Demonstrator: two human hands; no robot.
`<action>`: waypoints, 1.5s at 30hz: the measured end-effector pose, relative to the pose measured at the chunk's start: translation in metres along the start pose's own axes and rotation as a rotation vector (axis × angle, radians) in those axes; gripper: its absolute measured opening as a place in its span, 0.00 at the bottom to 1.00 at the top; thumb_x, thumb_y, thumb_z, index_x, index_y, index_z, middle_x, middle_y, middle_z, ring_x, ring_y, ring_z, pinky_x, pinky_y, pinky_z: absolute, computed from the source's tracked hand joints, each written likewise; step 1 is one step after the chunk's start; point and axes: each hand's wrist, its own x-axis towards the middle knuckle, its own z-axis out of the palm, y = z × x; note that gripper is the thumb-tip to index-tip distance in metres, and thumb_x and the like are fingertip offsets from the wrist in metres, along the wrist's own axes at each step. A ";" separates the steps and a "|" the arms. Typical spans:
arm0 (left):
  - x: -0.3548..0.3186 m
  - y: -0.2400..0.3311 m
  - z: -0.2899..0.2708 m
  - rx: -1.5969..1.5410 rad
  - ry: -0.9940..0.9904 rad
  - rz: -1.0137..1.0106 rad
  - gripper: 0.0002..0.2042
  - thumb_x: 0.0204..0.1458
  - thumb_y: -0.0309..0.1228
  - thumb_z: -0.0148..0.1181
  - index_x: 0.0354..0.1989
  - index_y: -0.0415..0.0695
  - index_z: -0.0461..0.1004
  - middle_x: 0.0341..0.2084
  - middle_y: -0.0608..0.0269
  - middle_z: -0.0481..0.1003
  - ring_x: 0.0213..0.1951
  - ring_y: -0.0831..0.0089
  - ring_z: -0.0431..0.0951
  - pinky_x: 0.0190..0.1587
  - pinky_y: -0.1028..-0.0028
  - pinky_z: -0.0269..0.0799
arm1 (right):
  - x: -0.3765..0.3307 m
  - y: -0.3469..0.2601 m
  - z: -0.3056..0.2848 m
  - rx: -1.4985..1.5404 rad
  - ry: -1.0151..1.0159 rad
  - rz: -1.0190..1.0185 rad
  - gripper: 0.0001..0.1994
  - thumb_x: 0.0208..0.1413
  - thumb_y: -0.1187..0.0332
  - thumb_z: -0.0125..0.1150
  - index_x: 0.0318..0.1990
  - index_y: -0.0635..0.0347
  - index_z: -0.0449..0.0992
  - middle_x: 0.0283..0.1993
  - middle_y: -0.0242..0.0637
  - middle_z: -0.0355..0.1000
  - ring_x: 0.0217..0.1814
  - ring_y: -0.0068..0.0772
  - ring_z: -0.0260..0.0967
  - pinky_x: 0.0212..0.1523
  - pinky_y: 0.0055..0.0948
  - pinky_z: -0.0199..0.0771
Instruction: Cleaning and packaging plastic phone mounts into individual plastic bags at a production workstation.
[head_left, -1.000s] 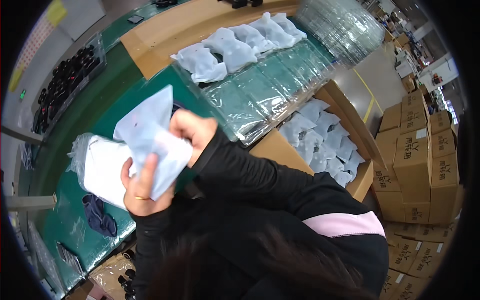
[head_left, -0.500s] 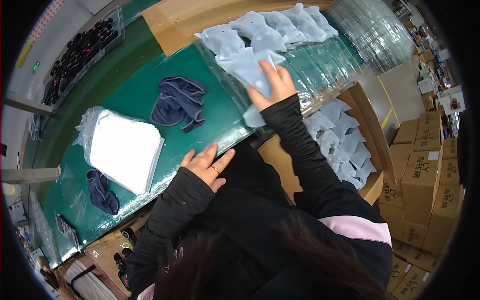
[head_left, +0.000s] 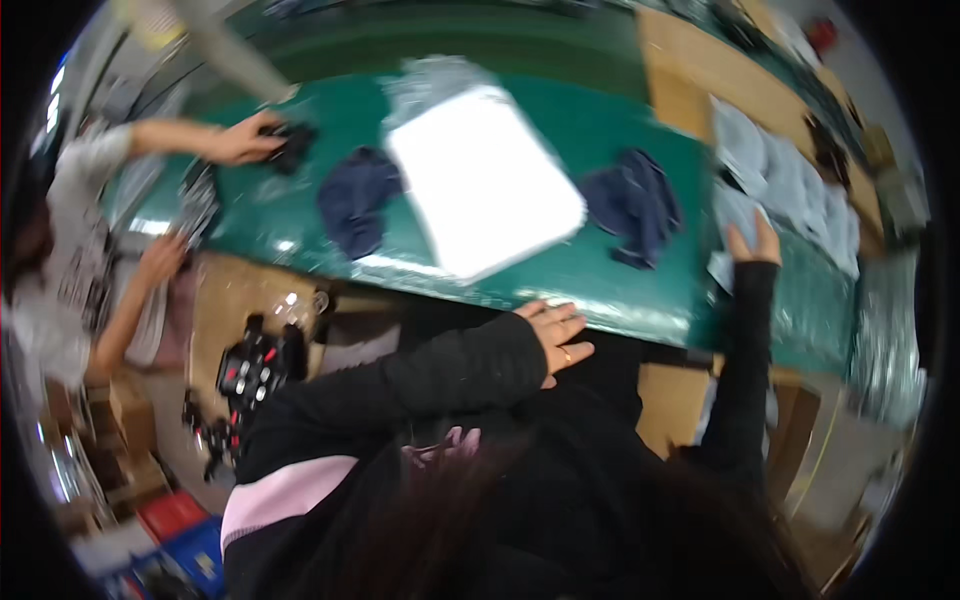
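- Spread loosely, the left hand [head_left: 558, 340] holds nothing; its fingertips lie at the near edge of the shiny green-topped table [head_left: 620, 300], and whether they press on it I cannot tell.
- Below that edge, right of the body, is a brown cardboard box [head_left: 672, 405]; left of it, black devices with red details [head_left: 255, 370] lie near the left sleeve.
- Farther out, the right hand [head_left: 756, 245] has thumb and fingers over a pale-blue, soft, translucent bag [head_left: 738, 208] at the table's right part; blur hides whether they pinch it or merely rest there.
- A second ago both hands held a bag above the middle of the table; now only the right hand is on one. Handling by both hands seems over for this bag, which looks set down rather than carried.
- Between the hands and the far side, a flat white stack of thin sheets [head_left: 480, 180] is uncovered, with a crumpled navy cloth [head_left: 640, 205] to its right and a second navy cloth [head_left: 355, 205] to its left.
- Just beyond the held bag runs a row of plump pale-blue bags [head_left: 785, 170].
- At far left, newly in view, a co-worker's hand [head_left: 243, 140] grasps a small black object [head_left: 290, 148].
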 end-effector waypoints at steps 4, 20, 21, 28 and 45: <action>-0.028 -0.027 -0.041 -0.088 -0.219 -0.037 0.32 0.41 0.38 0.63 0.57 0.48 0.60 0.52 0.48 0.63 0.54 0.52 0.64 0.54 0.60 0.62 | -0.007 -0.019 -0.005 -0.032 -0.045 0.078 0.26 0.43 0.65 0.64 0.51 0.66 0.68 0.49 0.53 0.67 0.53 0.49 0.64 0.54 0.36 0.61; -0.273 -0.363 -0.141 0.711 0.257 -1.055 0.21 0.46 0.36 0.56 0.51 0.61 0.65 0.55 0.57 0.62 0.60 0.60 0.57 0.55 0.52 0.56 | -0.068 -0.146 -0.072 -0.010 -0.072 -0.131 0.20 0.47 0.74 0.59 0.51 0.60 0.68 0.59 0.49 0.59 0.60 0.48 0.56 0.58 0.39 0.56; -0.270 -0.362 -0.144 0.725 0.244 -1.011 0.20 0.45 0.36 0.59 0.49 0.57 0.66 0.53 0.58 0.64 0.58 0.60 0.62 0.54 0.52 0.60 | -0.069 -0.152 -0.076 -0.007 -0.120 -0.151 0.20 0.47 0.75 0.58 0.51 0.60 0.69 0.59 0.48 0.59 0.60 0.48 0.56 0.58 0.39 0.56; -0.165 -0.171 -0.163 -0.795 1.253 -0.506 0.26 0.37 0.32 0.66 0.46 0.39 0.63 0.37 0.53 0.73 0.40 0.61 0.76 0.39 0.68 0.74 | -0.044 -0.246 -0.064 0.527 -0.263 -0.187 0.19 0.46 0.76 0.58 0.50 0.66 0.70 0.52 0.45 0.68 0.51 0.37 0.67 0.47 0.29 0.66; -0.038 -0.071 -0.079 -2.538 0.578 0.017 0.37 0.45 0.66 0.39 0.40 0.38 0.69 0.31 0.48 0.73 0.32 0.53 0.74 0.33 0.54 0.72 | -0.065 -0.348 -0.057 0.838 -0.336 -0.485 0.17 0.38 0.74 0.67 0.36 0.65 0.68 0.27 0.41 0.66 0.28 0.42 0.64 0.30 0.31 0.65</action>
